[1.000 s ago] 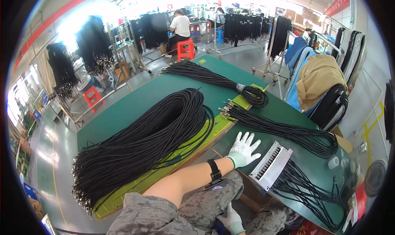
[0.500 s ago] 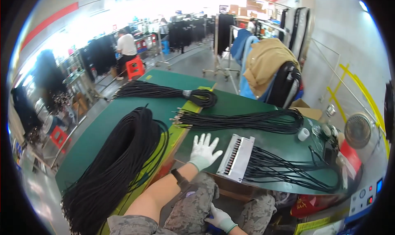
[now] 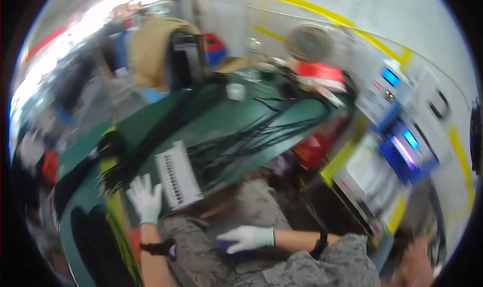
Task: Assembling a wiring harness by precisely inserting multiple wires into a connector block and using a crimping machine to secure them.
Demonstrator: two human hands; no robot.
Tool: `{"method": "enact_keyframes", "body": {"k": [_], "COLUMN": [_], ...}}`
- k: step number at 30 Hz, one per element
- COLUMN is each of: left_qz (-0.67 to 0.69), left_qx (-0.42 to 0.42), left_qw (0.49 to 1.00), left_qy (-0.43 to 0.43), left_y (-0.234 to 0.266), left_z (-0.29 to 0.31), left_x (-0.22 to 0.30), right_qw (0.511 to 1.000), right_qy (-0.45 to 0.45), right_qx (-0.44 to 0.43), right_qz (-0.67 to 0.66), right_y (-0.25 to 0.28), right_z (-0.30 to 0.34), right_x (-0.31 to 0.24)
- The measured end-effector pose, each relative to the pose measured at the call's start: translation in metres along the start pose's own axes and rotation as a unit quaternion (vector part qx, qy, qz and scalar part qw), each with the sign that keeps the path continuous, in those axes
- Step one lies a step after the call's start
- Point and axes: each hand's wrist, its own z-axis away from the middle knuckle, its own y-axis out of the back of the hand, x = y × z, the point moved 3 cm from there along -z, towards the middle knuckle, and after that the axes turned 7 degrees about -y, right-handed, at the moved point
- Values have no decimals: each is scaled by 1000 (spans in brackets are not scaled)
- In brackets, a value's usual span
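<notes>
My left hand [image 3: 145, 201], in a white glove, lies palm down on the green table [image 3: 136, 115] with its fingers spread. Just to its right is a white slotted block [image 3: 187, 184] with a row of dark slots; black cables [image 3: 241, 147] run from its far side. Over my lap, my right hand [image 3: 248, 238], also white-gloved, stretches its fingers leftward. A bit of something blue [image 3: 222, 244] shows beneath those fingers; I cannot make out what it is. Neither hand visibly holds anything. The picture is smeared by motion.
More black cable bundles [image 3: 95, 241] lie at the table's left. A white roll [image 3: 235, 91] and a fan [image 3: 308, 42] are farther back. To the right stand a blue device with a lit screen [image 3: 410, 148] and a grey control box [image 3: 386, 93]. A blurred skin-coloured shape [image 3: 417, 262] is at lower right.
The view has swung right, bringing the devices by the wall into sight. My right forearm now shows fully, and that hand points left over my lap. My left hand stays spread beside the slotted block.
</notes>
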Motion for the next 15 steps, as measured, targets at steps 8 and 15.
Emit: {"method": "enact_keyframes", "body": {"k": [8,15], "left_qz": [5,-61], "left_qx": [-77,-8], "left_qw": [997,996], "left_qy": [-12,-65], "left_y": [-18,-48], "left_z": [-7,-2], "left_x": [-24,-43], "right_qw": [741,360], "right_qy": [-258,-213], "right_qx": [618,879], "right_qz": [-40,-230], "right_y": [131,73], "right_z": [282,538], "right_x": [42,101]}}
